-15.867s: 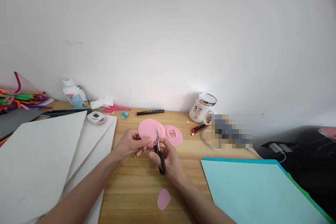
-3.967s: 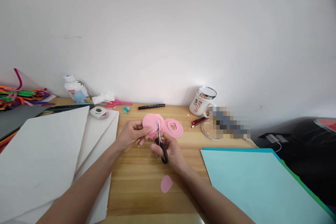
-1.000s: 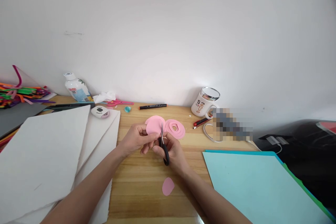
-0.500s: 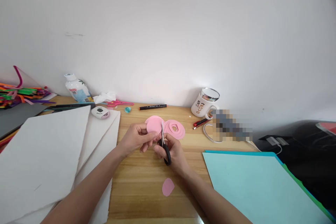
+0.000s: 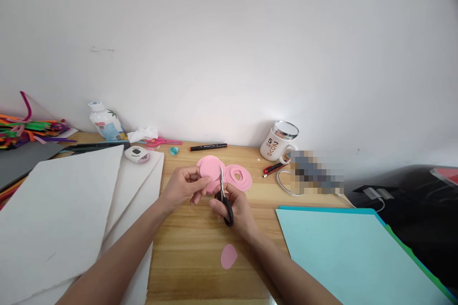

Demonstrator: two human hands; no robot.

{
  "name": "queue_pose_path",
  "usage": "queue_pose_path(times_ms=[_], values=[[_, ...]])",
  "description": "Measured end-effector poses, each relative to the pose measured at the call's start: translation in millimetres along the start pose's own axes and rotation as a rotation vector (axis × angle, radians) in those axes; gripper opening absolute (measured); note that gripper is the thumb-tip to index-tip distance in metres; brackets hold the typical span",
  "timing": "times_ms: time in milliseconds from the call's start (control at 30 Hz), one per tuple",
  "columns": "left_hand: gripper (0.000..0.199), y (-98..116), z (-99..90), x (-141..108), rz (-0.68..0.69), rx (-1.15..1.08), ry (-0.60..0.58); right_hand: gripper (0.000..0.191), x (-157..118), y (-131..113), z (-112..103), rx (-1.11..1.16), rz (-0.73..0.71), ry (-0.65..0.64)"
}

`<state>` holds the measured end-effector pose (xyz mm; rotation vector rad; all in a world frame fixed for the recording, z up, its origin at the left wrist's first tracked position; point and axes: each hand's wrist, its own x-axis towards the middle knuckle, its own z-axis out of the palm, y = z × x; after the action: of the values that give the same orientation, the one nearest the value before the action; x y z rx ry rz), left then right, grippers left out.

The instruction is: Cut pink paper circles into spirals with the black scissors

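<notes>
My left hand (image 5: 186, 185) pinches a round piece of pink paper (image 5: 210, 168) by its lower edge. In my right hand (image 5: 236, 207) is a pair of scissors (image 5: 226, 207) with black handles, blades pointing up along the right edge of that paper. Whether the blades touch the paper I cannot tell. Just behind, pink paper rings (image 5: 245, 177) lie on the table, partly covered by the held circle and my hands. Closer to me lies a small pink petal-shaped piece (image 5: 229, 256).
White boards (image 5: 60, 209) are stacked on the left, light blue sheets (image 5: 343, 243) on the right. Along the wall stand a bottle (image 5: 105, 121) and a white mug (image 5: 275, 144); a black marker (image 5: 208, 147) and pink scissors (image 5: 161, 141) lie between them. A cable (image 5: 286, 188) curls beside the mug.
My left hand has drawn slightly left with the pink circle, away from the blades. The right hand and scissors stay almost in place.
</notes>
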<state>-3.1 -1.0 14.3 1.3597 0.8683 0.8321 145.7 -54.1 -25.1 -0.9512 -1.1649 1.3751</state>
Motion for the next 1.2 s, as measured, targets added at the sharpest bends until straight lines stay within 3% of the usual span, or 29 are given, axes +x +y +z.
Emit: queue_pose_path(times_ms=[433, 633, 933, 1200], values=[[0.025, 3.4, 0.2, 0.5, 0.043, -0.096, 0.076, 0.037, 0.7, 1.2, 1.2, 0.026, 0.048, 0.025], [0.028, 1.6, 2.2, 0.0, -0.005, -0.047, -0.01, 0.035, -0.9, 4.8, 3.2, 0.01, 0.033, -0.005], [0.026, -6.5, 1.7, -1.1, -0.03, 0.019, -0.066, 0.038, 2.5, 4.4, 1.3, 0.039, -0.069, -0.028], [0.029, -5.9, 3.7, -1.2, -0.028, 0.017, -0.094, 0.035, 2.6, 1.2, 1.9, 0.079, -0.077, -0.039]])
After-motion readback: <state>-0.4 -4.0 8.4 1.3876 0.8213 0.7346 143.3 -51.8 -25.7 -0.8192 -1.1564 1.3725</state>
